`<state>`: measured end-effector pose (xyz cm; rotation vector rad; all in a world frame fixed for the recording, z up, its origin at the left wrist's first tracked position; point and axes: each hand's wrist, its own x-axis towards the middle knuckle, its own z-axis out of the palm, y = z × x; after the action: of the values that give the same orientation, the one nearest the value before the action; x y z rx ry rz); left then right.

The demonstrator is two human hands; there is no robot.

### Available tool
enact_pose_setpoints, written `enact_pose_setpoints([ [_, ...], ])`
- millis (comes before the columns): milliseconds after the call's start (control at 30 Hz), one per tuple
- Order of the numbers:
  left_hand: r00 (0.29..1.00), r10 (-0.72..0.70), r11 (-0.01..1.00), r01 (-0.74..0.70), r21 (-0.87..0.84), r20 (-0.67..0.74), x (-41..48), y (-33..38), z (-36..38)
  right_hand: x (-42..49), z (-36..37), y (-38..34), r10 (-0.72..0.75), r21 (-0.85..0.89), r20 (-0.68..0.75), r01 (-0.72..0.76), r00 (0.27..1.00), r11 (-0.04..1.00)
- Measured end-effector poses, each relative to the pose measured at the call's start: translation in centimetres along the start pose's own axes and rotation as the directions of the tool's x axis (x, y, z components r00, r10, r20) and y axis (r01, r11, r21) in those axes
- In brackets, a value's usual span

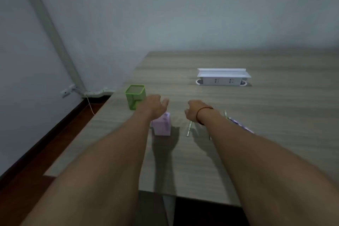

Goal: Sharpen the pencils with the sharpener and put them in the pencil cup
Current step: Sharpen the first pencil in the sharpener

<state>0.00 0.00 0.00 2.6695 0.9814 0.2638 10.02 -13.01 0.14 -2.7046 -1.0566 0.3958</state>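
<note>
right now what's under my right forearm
Pencils on the table: a pale green pencil pokes out beside the right hand, a purple patterned pencil on the outer side of the right forearm. The arm covers the rest, so their number is unclear.

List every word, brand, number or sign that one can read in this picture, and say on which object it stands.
None can be read.
Green pencil cup: no print shows.
Purple sharpener: no label shows; the picture is blurred.
Pencils: any marking is too small and blurred to read.
White socket box: only socket holes, no legible text.
</note>
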Motion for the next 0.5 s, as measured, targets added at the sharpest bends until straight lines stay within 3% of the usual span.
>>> enact_pose_setpoints([
  [67, 1.0, 0.011, 1.0, -0.011, -0.002, 0.015, -0.6, -0.8, 2.4, 0.3, 3.0, 0.1, 0.017, 0.0, 0.016, -0.017, 1.0, 1.0],
  [233, 0.979, 0.142, 0.985, -0.154, -0.075, -0.147, -1.2, -3.3, 7.4, 0.6, 8.8, 0.6, 0.002, 0.002, -0.026, -0.001, 1.0, 1.0],
  [400, 0.957, 0.194, 0.967, -0.223, -0.125, -0.214, -4.1, -3.1, 7.6, -2.7, 9.2, -0.2, 0.004, -0.021, -0.159, -0.007, 0.987, 1.0],
  [500, 0.962, 0.184, 0.968, -0.213, -0.132, -0.201, -6.6, -3.6, 7.7, -5.4, 9.3, -0.3, 0.006, -0.048, -0.16, -0.013, 0.987, 0.999],
])
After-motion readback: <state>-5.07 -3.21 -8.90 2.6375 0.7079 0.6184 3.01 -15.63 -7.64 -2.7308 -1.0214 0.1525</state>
